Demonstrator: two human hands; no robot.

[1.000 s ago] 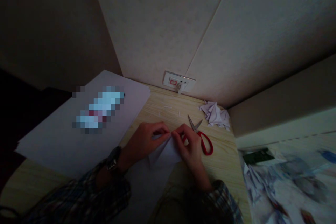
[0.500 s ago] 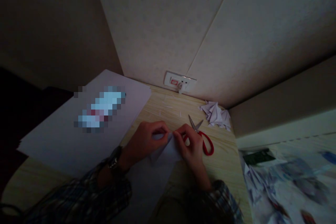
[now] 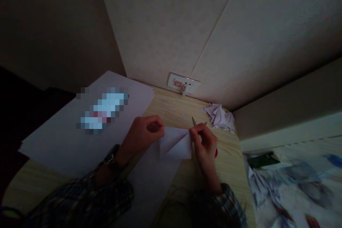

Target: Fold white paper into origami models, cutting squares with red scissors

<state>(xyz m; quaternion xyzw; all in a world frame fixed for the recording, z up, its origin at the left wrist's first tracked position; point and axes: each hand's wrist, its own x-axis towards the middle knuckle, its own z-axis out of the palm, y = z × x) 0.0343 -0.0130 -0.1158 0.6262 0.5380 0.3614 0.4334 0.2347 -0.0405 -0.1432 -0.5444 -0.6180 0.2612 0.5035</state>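
A small white square of paper [image 3: 175, 144] with a diagonal crease hangs spread between my two hands, above a larger white sheet [image 3: 152, 181]. My left hand [image 3: 146, 128] pinches its upper left corner between thumb and forefinger. At the upper right corner, my right hand [image 3: 204, 142] has the paper pinched the same way. Behind my right hand lie red-handled scissors [image 3: 194, 121]; their blade tips show, while most of the handles is hidden.
Folded white paper pieces [image 3: 219, 117] lie at the table's back right corner. On the left, a pixelated bright rectangle [image 3: 107, 107] rests on a stack of white paper [image 3: 139, 96]. A wall socket [image 3: 183, 82] with a plug is behind the table. Paper scraps [image 3: 169, 108] lie near it.
My hands have moved apart, the left one leftward and the right one rightward. The paper, bunched with its corners together before, is now opened out flat between them.
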